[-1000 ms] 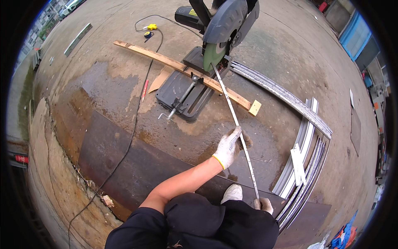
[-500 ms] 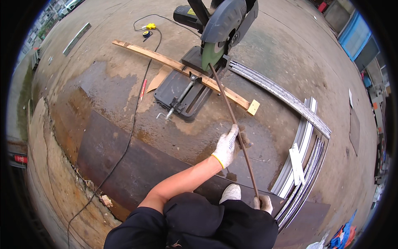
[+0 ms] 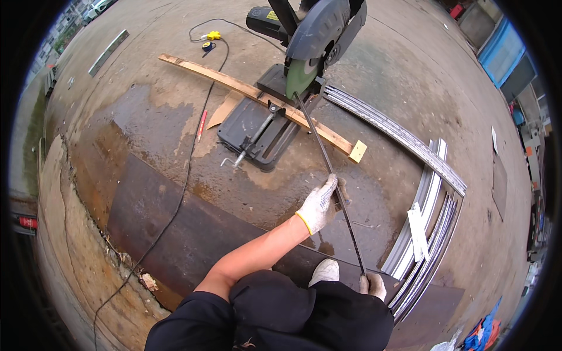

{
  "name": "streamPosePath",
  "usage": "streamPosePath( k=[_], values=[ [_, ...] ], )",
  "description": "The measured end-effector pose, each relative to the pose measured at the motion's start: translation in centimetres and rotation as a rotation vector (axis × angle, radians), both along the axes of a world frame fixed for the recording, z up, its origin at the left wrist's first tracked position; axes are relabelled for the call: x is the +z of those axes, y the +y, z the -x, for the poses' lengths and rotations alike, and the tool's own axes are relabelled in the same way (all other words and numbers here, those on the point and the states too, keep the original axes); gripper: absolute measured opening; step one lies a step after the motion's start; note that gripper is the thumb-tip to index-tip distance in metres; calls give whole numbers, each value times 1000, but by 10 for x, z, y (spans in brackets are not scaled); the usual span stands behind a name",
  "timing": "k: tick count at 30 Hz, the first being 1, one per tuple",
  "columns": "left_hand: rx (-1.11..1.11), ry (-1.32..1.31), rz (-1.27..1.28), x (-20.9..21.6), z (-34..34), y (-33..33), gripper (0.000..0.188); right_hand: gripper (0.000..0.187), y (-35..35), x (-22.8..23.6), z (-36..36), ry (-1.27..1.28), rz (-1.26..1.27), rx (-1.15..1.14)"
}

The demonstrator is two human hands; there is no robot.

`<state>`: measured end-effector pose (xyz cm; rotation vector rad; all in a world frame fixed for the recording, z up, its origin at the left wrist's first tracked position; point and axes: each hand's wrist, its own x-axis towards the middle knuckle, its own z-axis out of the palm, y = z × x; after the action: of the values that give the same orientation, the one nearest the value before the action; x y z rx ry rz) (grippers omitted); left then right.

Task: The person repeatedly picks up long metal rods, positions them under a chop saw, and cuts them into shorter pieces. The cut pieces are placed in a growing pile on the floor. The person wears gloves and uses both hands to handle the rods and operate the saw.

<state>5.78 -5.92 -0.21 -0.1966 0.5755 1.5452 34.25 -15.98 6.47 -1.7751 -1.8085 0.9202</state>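
My left hand (image 3: 319, 206), in a white dotted work glove with a yellow cuff, is closed around the middle of a long, thin metal bar (image 3: 351, 235). Close to my knee and shoe, my right hand (image 3: 373, 286), also gloved, grips the bar's near end; my leg partly hides the wrist. The bar slants away from me. Its far end meets, or lies right beside, the green cutting disc (image 3: 302, 77) of a chop saw (image 3: 319, 29); contact cannot be told. Beneath the bar, a wooden batten (image 3: 219, 78) crosses the saw's black base (image 3: 243, 126).
Metal profiles (image 3: 392, 126) and white strips (image 3: 418, 231) lie to the right. A black cable (image 3: 181, 202) runs along the left, past a red pencil-like stick (image 3: 202, 126). Farther off are a yellow plug (image 3: 213, 35) and a tape measure (image 3: 208, 47). Dark sheet (image 3: 152, 216) covers the near ground.
The bar seems to have turned about its length, its visible face going from brown to dark grey. My left hand has shifted very slightly; both hands keep their grip.
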Motion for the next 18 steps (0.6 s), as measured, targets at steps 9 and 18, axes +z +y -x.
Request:
streamPosePath(
  k=[9, 18],
  values=[
    [40, -46, -25, 23, 4, 2, 26, 23, 7, -4, -2, -42, -33, -63],
    [46, 33, -53, 21, 3, 22, 19, 14, 20, -1, -14, -113, -228, 98]
  ],
)
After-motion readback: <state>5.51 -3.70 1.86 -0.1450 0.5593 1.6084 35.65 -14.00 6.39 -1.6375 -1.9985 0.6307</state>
